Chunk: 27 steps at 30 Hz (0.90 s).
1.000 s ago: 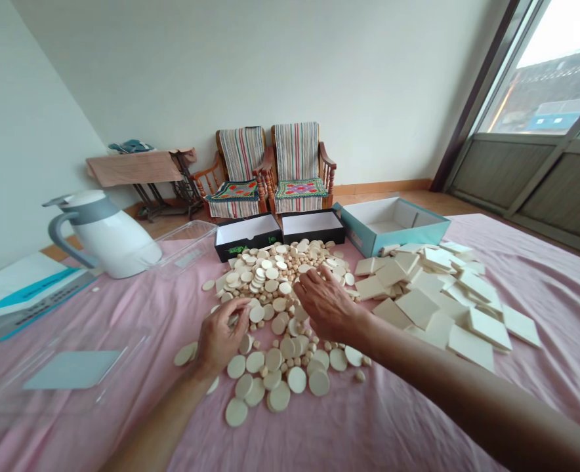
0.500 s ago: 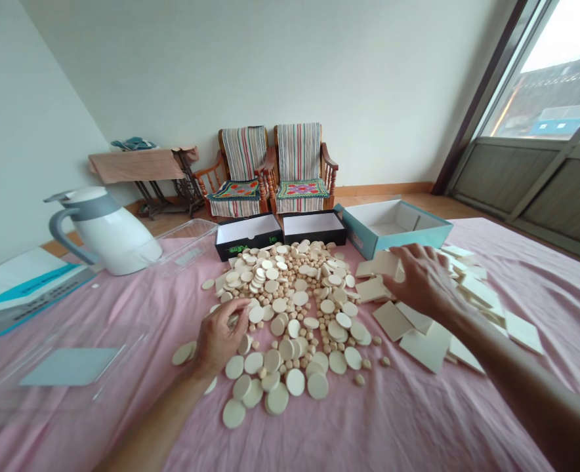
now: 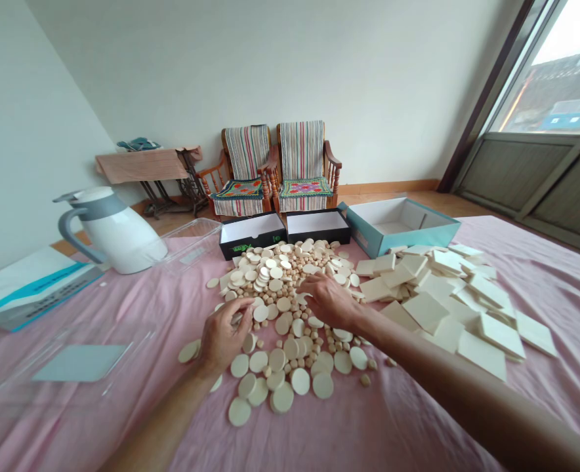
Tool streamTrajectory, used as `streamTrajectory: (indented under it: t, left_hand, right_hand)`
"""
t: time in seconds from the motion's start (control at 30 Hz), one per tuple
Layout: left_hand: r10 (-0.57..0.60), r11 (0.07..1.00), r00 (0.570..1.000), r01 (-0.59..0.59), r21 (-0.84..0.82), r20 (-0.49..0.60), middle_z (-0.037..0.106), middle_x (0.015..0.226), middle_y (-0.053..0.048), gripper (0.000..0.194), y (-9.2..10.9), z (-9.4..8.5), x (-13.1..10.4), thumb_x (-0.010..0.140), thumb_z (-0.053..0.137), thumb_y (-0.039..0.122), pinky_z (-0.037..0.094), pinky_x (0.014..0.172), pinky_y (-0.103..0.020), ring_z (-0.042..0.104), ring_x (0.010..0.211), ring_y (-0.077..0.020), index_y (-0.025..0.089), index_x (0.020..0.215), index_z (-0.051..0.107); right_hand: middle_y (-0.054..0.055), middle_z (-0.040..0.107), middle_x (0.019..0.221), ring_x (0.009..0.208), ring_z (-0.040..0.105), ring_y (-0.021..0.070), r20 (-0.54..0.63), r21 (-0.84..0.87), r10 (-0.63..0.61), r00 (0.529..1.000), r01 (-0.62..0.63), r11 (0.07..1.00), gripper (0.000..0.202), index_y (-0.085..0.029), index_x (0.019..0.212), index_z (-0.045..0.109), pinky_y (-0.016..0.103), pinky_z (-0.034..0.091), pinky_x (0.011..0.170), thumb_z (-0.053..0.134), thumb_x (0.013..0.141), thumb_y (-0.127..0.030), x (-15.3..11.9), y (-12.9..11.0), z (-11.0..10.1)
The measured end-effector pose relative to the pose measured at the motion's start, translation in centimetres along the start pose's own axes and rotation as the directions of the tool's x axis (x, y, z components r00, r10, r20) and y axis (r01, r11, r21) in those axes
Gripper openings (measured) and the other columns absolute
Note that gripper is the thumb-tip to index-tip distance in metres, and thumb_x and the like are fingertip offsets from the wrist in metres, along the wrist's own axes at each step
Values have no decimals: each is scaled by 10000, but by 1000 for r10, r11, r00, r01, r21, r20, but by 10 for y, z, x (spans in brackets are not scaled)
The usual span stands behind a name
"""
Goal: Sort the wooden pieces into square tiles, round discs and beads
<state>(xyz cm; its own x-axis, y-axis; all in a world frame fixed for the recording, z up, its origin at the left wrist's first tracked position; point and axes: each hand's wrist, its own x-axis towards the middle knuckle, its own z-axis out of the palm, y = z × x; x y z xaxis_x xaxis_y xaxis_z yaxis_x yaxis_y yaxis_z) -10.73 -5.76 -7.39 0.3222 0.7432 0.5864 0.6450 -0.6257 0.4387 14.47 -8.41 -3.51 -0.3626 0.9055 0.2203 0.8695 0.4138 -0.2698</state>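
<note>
On the pink cloth lies a heap of pale round wooden discs (image 3: pixel 300 381), mixed with small wooden cubes (image 3: pixel 297 362). My left hand (image 3: pixel 225 333) rests at the heap's left side, fingers curled toward the thumb around pale discs that are partly hidden. Over the middle of the heap is my right hand (image 3: pixel 330 300), palm down, its fingers reaching among the discs and cubes with thumb and fingertips slightly apart. Under its fingers the pieces are partly covered. To the right, flat square wooden tiles (image 3: pixel 426 309) lie in a loose, overlapping pile.
Two black boxes (image 3: pixel 251 246) and a light blue box (image 3: pixel 408 237) stand open behind the heap. At left are a white jug (image 3: pixel 125 239), a white and blue carton (image 3: pixel 39 288) and clear plastic lids (image 3: pixel 79 362). Two chairs (image 3: pixel 300 167) stand farther back.
My right hand has moved left from the square tiles to the middle of the disc and cube heap. My left hand has stayed almost where it was. The view has shifted slightly.
</note>
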Motion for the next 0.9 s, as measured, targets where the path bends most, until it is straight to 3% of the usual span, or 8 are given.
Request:
streamTrajectory:
  t: [0.13, 0.3, 0.63, 0.9]
  left_hand:
    - [9, 1000, 1000, -8, -13, 2, 727, 930, -39, 193, -1, 0, -1, 884, 518, 305, 552, 769, -275, 690, 843, -178, 201, 991, 640]
    - [4, 999, 1000, -4, -33, 8, 726, 941, -41, 189, -2, 1, -1, 882, 523, 298, 553, 789, -282, 690, 852, -178, 201, 997, 637]
    - [15, 999, 1000, -14, -33, 7, 725, 930, -38, 185, -2, 1, -2, 885, 517, 291, 548, 783, -283, 689, 846, -174, 200, 993, 636]
    - [34, 999, 999, -34, -32, 1, 724, 933, -35, 185, -4, 2, -1, 886, 514, 282, 539, 772, -274, 685, 848, -169, 192, 994, 633]
  right_hand:
    - [84, 664, 925, 932, 575, 227, 58, -103, 81, 995, -75, 992, 169, -169, 915, 634, 344, 396, 818, 523, 795, -212, 20, -10, 9]
    - [125, 652, 1011, 970, 572, 268, 110, -203, 117, 987, -93, 975, 403, -148, 1038, 571, 405, 393, 868, 638, 712, -374, 24, -17, 10]
    - [143, 615, 1078, 1025, 544, 294, 123, -179, 237, 964, -214, 960, 437, -154, 1022, 572, 399, 425, 843, 653, 661, -387, 27, -13, 18]
    - [144, 565, 1128, 1034, 520, 287, 126, -133, 231, 965, -215, 968, 488, -157, 1070, 560, 399, 397, 880, 627, 656, -407, 22, -12, 18]
